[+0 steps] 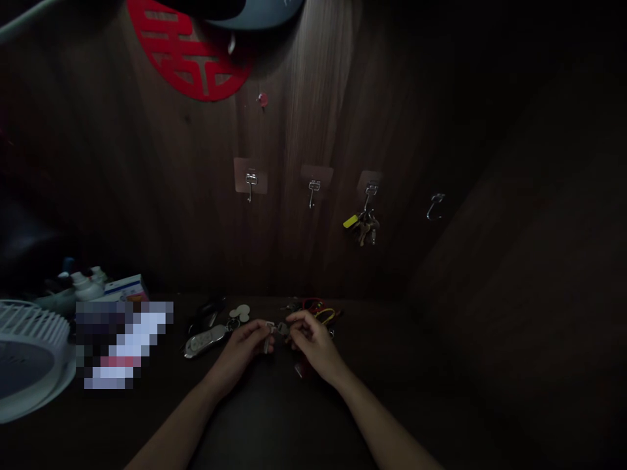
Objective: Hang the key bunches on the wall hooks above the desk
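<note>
Low in the middle of the head view, my left hand [249, 339] and my right hand [313, 334] work close together over the dark surface. Between their fingertips is a small bunch of keys [281, 328]. My left fingers are closed on its left end, where a light metal piece shows; my right thumb and fingers pinch the other side. The dim light hides how the keys are joined. Left of my left hand lies a silver, rounded remote-like object [206, 341], with pale round discs [240, 313] just behind it. Red and yellow cords [327, 316] lie behind my right hand.
On the wooden wall are several metal hooks; one hook [371, 189] bears a key bunch [365, 228] with a yellow tag. Further left stand a white slatted appliance [36, 352], bottles [88, 285] and a box [126, 287]. A red round cutout [206, 72] and a dark cap-like object [269, 14] are above.
</note>
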Demonstrator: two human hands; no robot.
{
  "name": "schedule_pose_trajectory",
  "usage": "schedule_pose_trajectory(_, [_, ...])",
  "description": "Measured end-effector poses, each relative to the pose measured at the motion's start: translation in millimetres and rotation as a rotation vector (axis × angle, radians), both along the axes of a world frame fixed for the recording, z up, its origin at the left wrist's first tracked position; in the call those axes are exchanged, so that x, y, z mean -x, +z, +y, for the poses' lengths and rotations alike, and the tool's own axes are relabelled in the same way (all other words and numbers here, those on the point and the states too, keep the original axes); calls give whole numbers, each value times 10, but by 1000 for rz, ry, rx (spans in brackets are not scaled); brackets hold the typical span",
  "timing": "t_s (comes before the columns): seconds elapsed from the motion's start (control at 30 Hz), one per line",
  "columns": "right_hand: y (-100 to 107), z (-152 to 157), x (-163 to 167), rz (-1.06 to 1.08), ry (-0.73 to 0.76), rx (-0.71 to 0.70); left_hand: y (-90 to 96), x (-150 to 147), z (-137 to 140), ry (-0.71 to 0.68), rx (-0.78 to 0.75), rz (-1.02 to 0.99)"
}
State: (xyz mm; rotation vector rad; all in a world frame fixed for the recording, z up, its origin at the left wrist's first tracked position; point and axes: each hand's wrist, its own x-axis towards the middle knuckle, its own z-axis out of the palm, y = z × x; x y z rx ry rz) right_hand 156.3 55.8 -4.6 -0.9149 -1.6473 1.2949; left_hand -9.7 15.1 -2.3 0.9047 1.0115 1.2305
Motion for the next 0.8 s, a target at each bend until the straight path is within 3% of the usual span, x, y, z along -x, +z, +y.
schedule_pose_trajectory(0.17, [21, -37, 8, -112, -11, -126, 14, -4, -10, -34, -4, -5])
schedule_pose_trajectory(0.43, [75, -104, 12, -204, -113, -566, 14, -30, -18, -70, -96, 189])
schedule_pose_trajectory(0.67, [27, -51, -26, -359, -170, -732, 33, -50, -15, -82, -143, 320])
schedule_pose_trajectory(0.8, [38, -33, -53, -399, -151, -736, 2, -55, -5, -68, -132, 302])
